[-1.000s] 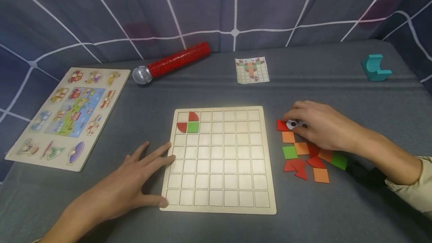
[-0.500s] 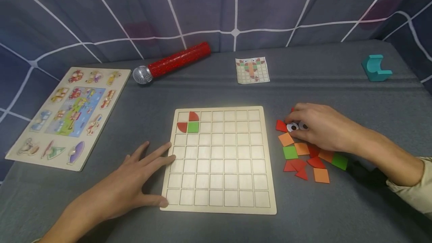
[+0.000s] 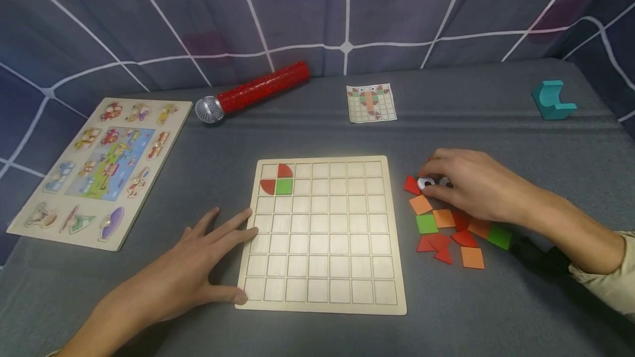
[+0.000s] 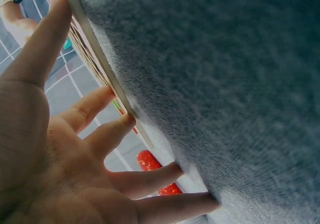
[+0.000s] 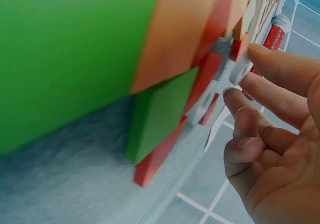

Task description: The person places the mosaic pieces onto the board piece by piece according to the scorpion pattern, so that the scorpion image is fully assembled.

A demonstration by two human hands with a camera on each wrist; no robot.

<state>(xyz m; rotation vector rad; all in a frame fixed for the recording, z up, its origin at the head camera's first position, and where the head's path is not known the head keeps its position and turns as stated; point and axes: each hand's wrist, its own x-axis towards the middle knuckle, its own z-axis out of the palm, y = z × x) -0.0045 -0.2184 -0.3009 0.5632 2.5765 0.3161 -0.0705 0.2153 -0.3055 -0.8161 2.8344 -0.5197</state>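
Note:
My left hand point(image 3: 186, 269) lies spread at the left side of a pale wooden grid board point(image 3: 317, 236), thumb and fingertips touching its edge. In the board's upper left corner sit two red quarter-circle tiles point(image 3: 285, 171) and a green square tile point(image 3: 284, 187). To the right of the board, my right hand point(image 3: 476, 189) pinches a white eye tile point(image 3: 425, 183) between thumb and fingers, seen edge-on in the right wrist view. A second eye tile point(image 3: 446, 182) is partly hidden under that hand. Loose red, orange point(image 3: 443, 218) and green tiles point(image 3: 426, 223) lie around and below it.
A small pattern card point(image 3: 371, 103) lies behind the board. Left of it is a red microphone point(image 3: 263, 90). A wooden picture puzzle point(image 3: 106, 172) occupies the far left, and a teal holder point(image 3: 552, 101) stands at the back right.
My right hand has shifted slightly among the tiles. The red and orange tiles near its fingertips have turned, and the eye tile has moved a little left. My left hand stays put.

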